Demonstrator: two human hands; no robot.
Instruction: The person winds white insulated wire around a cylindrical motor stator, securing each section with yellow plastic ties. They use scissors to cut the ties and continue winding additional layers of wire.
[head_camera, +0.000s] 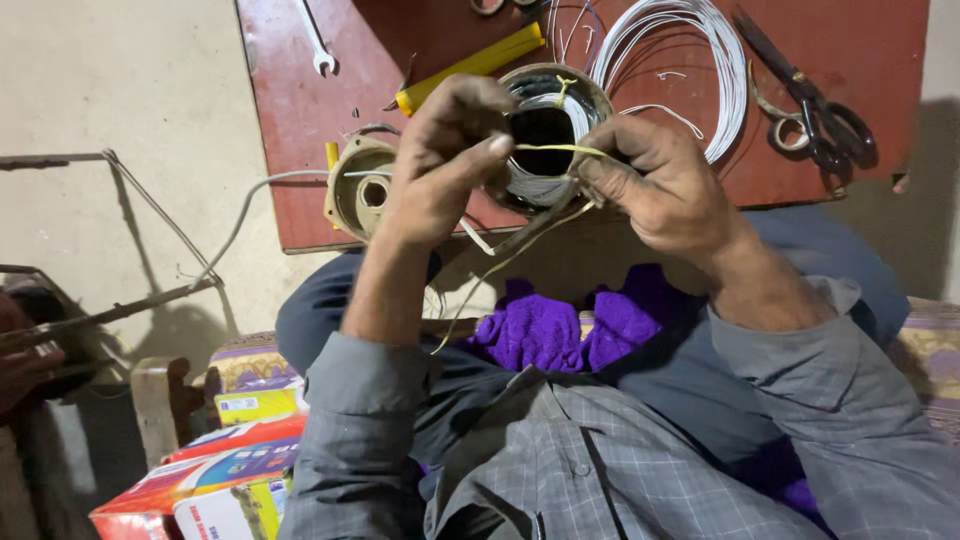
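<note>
Seen from the head cam: the left hand (440, 165) and right hand (655, 185) meet over the lap, both closed on a round wire coil (545, 140) w/ a dark hollow centre, held up just at the near edge of a low red table (300, 130). Left fingers curl around the coil's left rim, thumb pressed to it; right fingers pinch a thin yellow tie (560, 149) stretched across the opening, so that hand is clamped on the tie and the coil's right side. A loose yellowish strand (480, 290) hangs down from the coil toward the lap. On the table: a wrench (315, 40) near the far left corner, a yellow tool handle (470, 68) lying diagonal just behind the coil, a loop of white wire (690, 60) to the right, black scissors (810, 95) at the far right, and a tan round housing (360, 190) at the near edge, left of the hands. Table top is scuffed, worn red. Floor is pale bare concrete (120, 90), w/ a thin metal frame (110, 240) at left. A purple cloth (560, 330) lies on the lap. Coloured cardboard boxes (220, 470) sit bottom left beside the person, who wears a grey check shirt.
</note>
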